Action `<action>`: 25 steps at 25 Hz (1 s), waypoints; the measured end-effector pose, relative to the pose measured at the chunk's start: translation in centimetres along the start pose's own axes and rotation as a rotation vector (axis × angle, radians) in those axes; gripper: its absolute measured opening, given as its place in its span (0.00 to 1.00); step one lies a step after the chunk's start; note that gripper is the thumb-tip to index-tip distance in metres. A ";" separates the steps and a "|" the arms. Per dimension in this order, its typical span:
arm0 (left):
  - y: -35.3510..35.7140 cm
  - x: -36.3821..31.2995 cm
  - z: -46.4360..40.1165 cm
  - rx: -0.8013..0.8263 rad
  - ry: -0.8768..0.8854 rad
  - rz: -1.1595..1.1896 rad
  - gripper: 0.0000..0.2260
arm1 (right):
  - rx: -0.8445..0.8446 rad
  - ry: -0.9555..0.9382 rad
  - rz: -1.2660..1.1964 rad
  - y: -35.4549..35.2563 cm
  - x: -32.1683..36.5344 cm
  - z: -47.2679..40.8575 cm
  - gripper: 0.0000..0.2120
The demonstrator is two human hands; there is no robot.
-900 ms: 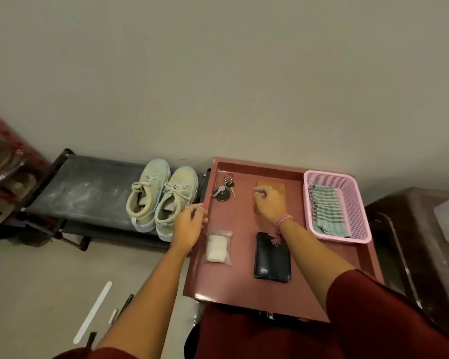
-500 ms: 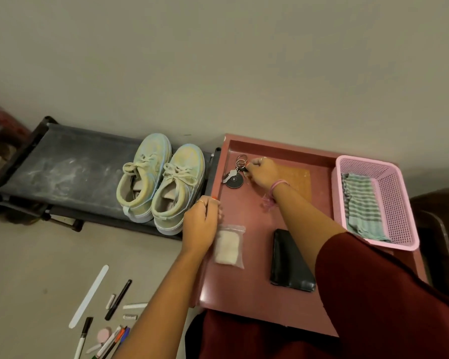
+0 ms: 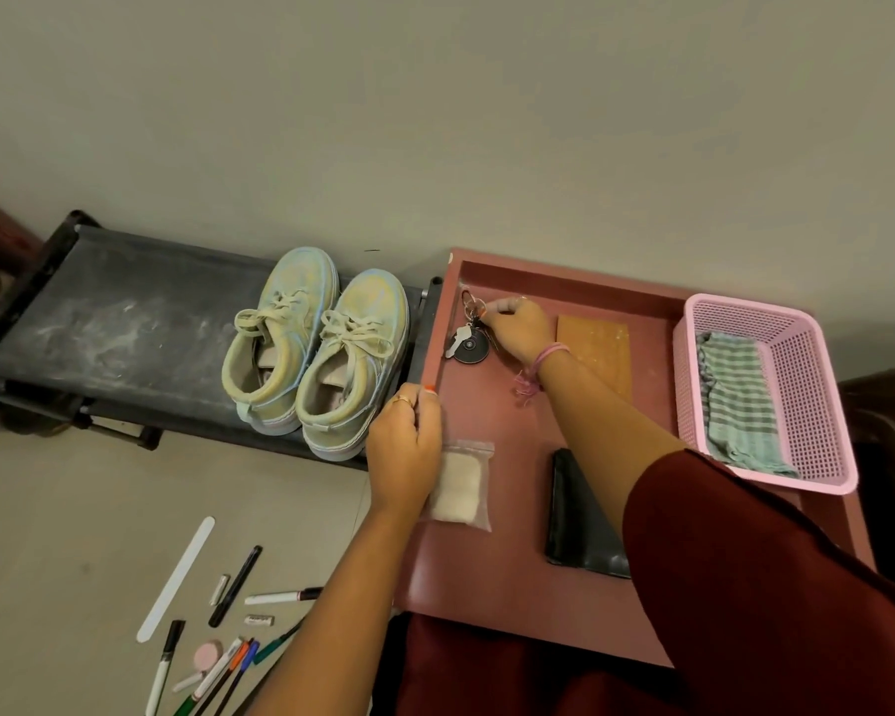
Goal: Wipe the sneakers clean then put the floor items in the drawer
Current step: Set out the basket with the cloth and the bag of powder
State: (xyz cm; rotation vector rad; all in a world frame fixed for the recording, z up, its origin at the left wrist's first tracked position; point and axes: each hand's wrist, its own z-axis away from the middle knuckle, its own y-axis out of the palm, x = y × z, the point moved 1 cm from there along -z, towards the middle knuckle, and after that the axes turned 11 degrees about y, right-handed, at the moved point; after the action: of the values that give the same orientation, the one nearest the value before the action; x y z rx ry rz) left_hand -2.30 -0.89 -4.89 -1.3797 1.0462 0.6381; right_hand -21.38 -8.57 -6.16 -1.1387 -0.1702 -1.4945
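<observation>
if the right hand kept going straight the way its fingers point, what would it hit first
The right hand points left across the red tray, fingertips already at the key ring. Past the keys, probably the tray's left rim, then the sneakers.

Views: we have one, a wide-angle camera worn on the person's head
Facing: we look forward and steeply down, toward a plain wall (image 3: 435, 121)
Nearness: we are close above the red worktop (image 3: 487, 571), both forearms reaching in from the lower edge
Frame left: we take in the floor (image 3: 47, 534) and a dark low shelf (image 3: 115, 323) against the wall
Frame right: a pink basket (image 3: 817, 405) sits near the edge
Distortion: straight edges bow toward the borders
Shared view: none
</observation>
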 end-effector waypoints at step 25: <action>-4.0 -10.9 -1.5 0.347 0.209 0.091 0.24 | 0.436 -0.040 -0.495 -9.0 3.7 17.6 0.06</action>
State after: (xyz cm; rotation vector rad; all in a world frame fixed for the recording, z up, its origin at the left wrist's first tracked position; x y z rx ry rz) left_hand -3.91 -0.65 6.66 -1.1144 1.3245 0.3595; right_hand -18.61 3.36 9.79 -0.7999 -0.8131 -1.7492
